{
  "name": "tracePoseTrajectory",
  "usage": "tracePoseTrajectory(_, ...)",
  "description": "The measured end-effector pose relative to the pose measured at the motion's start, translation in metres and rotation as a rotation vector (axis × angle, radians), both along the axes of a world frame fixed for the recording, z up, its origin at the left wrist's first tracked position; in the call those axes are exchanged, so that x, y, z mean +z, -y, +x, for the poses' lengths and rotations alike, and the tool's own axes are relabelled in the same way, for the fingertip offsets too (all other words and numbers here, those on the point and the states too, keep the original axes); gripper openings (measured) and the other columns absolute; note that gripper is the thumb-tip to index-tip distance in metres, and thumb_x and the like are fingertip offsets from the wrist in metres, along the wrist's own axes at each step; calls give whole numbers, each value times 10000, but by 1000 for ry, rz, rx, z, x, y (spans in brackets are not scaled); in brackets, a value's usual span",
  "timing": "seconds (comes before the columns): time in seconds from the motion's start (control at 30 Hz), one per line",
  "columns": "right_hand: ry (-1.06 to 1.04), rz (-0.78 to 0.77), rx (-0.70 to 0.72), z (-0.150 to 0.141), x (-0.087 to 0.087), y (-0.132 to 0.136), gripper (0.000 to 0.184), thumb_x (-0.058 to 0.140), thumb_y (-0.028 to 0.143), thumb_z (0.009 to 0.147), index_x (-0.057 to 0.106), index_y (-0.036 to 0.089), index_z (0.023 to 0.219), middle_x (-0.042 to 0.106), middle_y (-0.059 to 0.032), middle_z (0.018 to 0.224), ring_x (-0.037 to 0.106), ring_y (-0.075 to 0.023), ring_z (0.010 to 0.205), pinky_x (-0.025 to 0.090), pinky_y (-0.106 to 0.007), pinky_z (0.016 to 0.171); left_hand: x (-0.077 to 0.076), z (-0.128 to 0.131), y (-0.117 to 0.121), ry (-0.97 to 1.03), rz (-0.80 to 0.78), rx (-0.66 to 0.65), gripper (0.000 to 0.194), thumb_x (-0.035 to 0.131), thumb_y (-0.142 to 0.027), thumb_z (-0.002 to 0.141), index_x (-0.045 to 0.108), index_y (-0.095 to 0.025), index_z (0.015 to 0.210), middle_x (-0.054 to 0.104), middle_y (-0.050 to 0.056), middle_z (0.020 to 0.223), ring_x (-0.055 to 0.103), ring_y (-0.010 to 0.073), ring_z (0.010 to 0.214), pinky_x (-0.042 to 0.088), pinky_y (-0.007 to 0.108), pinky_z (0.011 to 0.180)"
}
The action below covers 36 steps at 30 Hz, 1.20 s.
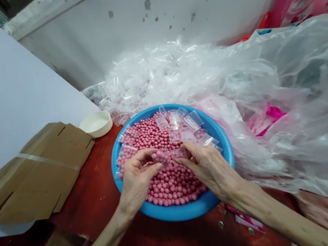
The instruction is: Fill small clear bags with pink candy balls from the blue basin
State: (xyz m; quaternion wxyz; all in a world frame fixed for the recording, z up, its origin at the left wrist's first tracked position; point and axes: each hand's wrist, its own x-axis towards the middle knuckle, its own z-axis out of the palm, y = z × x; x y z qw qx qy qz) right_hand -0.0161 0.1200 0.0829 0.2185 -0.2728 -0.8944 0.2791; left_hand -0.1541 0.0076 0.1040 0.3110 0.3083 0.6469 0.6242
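Observation:
A blue basin (182, 213) full of small pink beads (172, 186) stands in front of me. Over its middle, my left hand (139, 174) pinches a small clear plastic container (162, 158) with pink beads in it. My right hand (207, 163) grips another clear container (178, 154) by its side, close beside the first; how full it is I cannot tell. Several clear containers (193, 121) lie on the beads at the back of the basin. More, with beads showing in or through them, rest along its left side (128, 150).
Flattened cardboard (38, 176) and a round cream dish (96, 124) are on the left. Behind the basin, a heap of clear plastic pieces (150, 68) lies against the wall. Crumpled plastic bags (268, 85) fill the right. Below is a red tabletop (102, 203).

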Motion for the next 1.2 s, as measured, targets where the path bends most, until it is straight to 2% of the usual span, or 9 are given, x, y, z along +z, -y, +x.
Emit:
tracePoseTrajectory(0.33,25,148,103,-18,12,-7,102,557,176,870,529,150,776,580,0,664,527,-131,590,289,-243,537,2,20,25,-26,-12,87,178,702,-127,702,663,-179,868,727,-7,844,696,126,773,569,190,731)
tracePoseTrajectory(0.43,129,278,217,-31,16,-12,120,492,122,895,524,138,780,585,-31,738,523,-141,631,269,-254,535,-7,31,34,-47,-11,129,176,693,-131,720,669,-201,880,723,-20,861,698,121,779,573,177,728)
tracePoseTrajectory(0.63,229,388,400,-51,20,-11,182,494,-45,786,587,111,794,613,-93,808,522,-176,662,189,-280,490,-25,38,36,-118,15,232,184,670,-140,753,654,-220,918,696,-27,902,691,123,823,570,196,768)
tracePoseTrajectory(0.73,206,387,434,-55,16,-13,158,473,-1,832,585,111,834,610,-76,806,517,-165,658,251,-268,511,-25,39,34,-143,27,284,177,673,-148,742,649,-203,908,691,-8,904,691,149,820,581,240,767)
tracePoseTrajectory(0.8,146,350,379,-57,13,-19,127,489,73,870,563,98,970,613,-65,839,533,-162,702,324,-252,580,-26,40,34,-169,32,304,162,668,-161,747,650,-199,903,690,2,904,690,162,821,584,263,768)
tracePoseTrajectory(0.9,66,204,285,-63,10,-30,281,545,133,869,500,92,1143,637,-53,864,567,-157,751,379,-243,676,-30,42,35,-197,27,312,163,649,-186,777,648,-217,937,689,7,926,688,167,843,574,278,796)
tracePoseTrajectory(0.97,78,137,298,-66,9,-35,234,567,142,859,544,116,1091,648,-28,813,573,-142,700,380,-227,656,-34,42,37,-235,5,314,182,641,-202,792,646,-235,971,685,7,966,683,173,872,566,284,816)
tracePoseTrajectory(1.07,148,167,347,-64,8,-37,94,568,131,844,603,118,930,638,-26,735,560,-150,660,358,-231,603,-39,43,39,-284,-30,345,194,637,-223,798,645,-238,991,681,17,995,677,192,891,563,315,826)
tracePoseTrajectory(1.2,215,266,359,-53,12,-25,217,476,34,839,605,80,1009,631,-146,998,541,-238,938,387,-315,749,-38,45,39,-298,-49,357,199,630,-240,801,643,-233,1000,683,30,995,677,207,886,555,351,850)
